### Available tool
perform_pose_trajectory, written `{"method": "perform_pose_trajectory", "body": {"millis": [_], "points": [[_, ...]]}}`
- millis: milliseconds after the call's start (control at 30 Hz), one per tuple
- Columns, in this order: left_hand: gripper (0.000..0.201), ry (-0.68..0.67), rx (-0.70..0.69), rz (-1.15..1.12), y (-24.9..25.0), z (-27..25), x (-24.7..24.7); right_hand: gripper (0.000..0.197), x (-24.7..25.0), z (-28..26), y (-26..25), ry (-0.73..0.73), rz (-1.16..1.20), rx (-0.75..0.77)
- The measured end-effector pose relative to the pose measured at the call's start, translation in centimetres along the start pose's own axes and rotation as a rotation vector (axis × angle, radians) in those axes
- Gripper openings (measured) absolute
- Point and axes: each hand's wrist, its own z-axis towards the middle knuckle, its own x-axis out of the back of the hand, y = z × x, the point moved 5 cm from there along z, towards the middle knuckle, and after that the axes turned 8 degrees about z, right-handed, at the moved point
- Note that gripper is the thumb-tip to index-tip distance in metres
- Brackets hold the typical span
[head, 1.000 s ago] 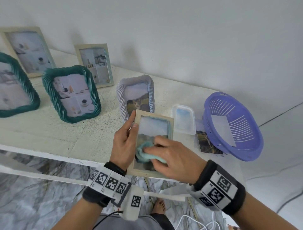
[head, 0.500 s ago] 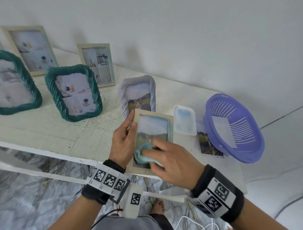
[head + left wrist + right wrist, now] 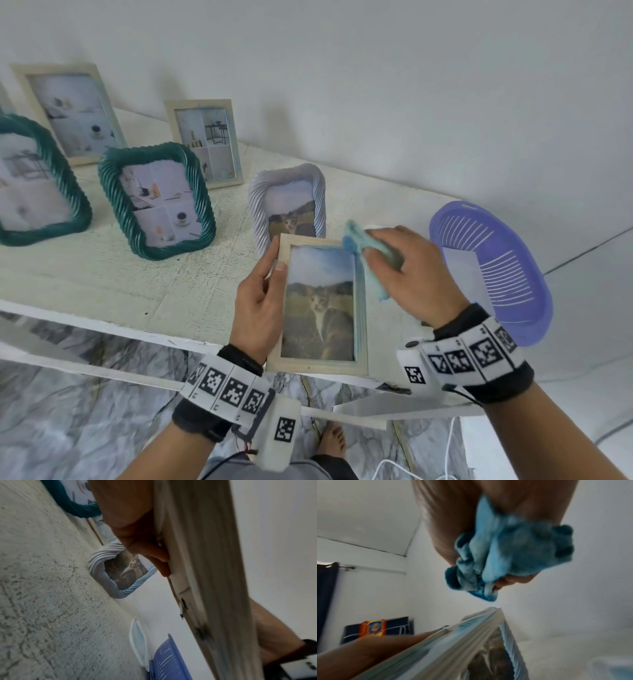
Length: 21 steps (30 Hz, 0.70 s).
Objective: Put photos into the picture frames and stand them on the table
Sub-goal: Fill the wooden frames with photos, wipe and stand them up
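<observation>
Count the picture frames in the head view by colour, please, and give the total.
Wood frames: 3, including the one in the left hand.
Green frames: 2.
White frames: 1.
Total: 6.

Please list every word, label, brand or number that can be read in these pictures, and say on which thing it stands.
No text can be read.
Wrist bands: square black-and-white code markers only, no words.
Orange packet: has a printed picture, too blurred to read.
Photos in the frames, such as the wooden frame: pictures only.
</observation>
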Motion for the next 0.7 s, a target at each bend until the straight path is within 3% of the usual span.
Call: {"method": "perform_pose_trajectory", "body": {"millis": [100, 233, 433, 567, 700], "points": [[0.040, 0.010, 0.007, -0.001, 0.0, -0.2, 0.6, 0.022, 1.6, 1.2, 2.7, 0.172, 0.094, -0.144], [0.041, 0.006, 0.020, 0.000, -0.2, -0.5, 1.0, 0.024, 2.1, 2.9, 7.2, 0.248, -0.059, -0.328], [0.040, -0.001, 0.021, 0.032, -0.2, -1.0, 1.0, 0.032, -0.9, 5.4, 10.6, 0.154, -0.327, -0.515], [0.040, 0.013, 0.030, 0.035, -0.5, -1.0, 1.3, 0.037, -3.8, 6.0, 12.5, 0.073, -0.378, -0.579], [0.041, 0.032, 0.033, 0.041, -0.4, -0.8, 2.0, 0.059, -6.4, 5.0, 15.7, -0.102, -0.498, -0.588]]}}
